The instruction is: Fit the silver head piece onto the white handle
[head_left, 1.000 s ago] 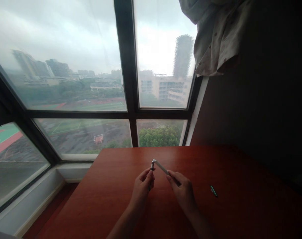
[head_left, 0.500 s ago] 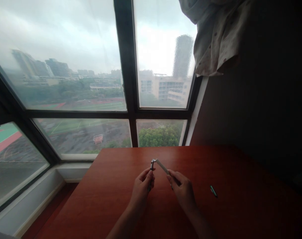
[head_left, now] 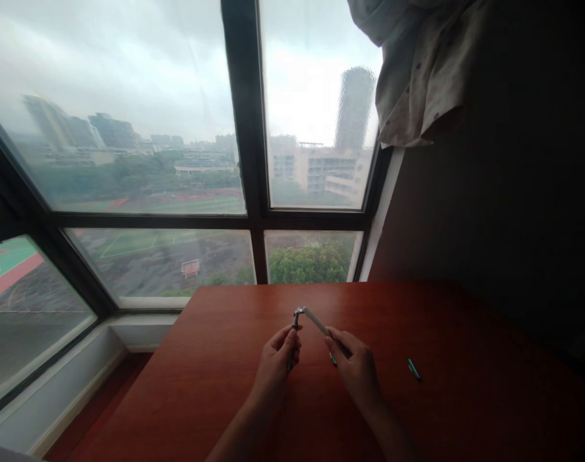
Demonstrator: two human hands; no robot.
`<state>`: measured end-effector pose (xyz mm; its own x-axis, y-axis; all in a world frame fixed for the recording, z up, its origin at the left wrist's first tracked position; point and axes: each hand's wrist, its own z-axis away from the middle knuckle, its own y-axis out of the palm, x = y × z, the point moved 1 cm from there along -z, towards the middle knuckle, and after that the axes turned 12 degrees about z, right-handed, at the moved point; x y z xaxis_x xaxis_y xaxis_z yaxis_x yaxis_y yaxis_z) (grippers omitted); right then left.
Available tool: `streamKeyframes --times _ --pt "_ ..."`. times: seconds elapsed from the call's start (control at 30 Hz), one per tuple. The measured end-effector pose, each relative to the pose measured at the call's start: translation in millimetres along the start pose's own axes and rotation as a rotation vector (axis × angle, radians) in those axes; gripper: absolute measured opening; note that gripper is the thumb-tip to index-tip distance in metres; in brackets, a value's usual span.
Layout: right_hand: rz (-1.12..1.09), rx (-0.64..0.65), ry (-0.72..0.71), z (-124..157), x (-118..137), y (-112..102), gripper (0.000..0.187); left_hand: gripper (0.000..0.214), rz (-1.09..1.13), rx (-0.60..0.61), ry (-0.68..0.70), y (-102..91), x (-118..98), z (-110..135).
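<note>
Left hand, fingers closed in a pinch low on a slim metal-headed tool, so its bent head sticks up bare. Right hand has its fingers closed around the lower part of a pale stick, which slants up to the left, top end clear. Both pieces sit off the desk, tips meeting between the hands; from here I can't tell whether they're joined or merely touching. Low grips probably give steady control without covering that meeting point. A small green bit shows just under the right hand. Green pen-like piece lies on the desk farther right, apart from both hands, presumably put aside to free the fingers.
</note>
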<state>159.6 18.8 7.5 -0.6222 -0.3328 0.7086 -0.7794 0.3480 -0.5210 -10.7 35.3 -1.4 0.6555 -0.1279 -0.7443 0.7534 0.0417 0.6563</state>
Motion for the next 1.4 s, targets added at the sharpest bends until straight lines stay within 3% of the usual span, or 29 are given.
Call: streamKeyframes --times 1.4 --pt "0.061 0.003 -0.057 -0.4 1.5 -1.7 0.028 0.051 -0.131 -0.003 0.006 -1.1 -3.6 -1.6"
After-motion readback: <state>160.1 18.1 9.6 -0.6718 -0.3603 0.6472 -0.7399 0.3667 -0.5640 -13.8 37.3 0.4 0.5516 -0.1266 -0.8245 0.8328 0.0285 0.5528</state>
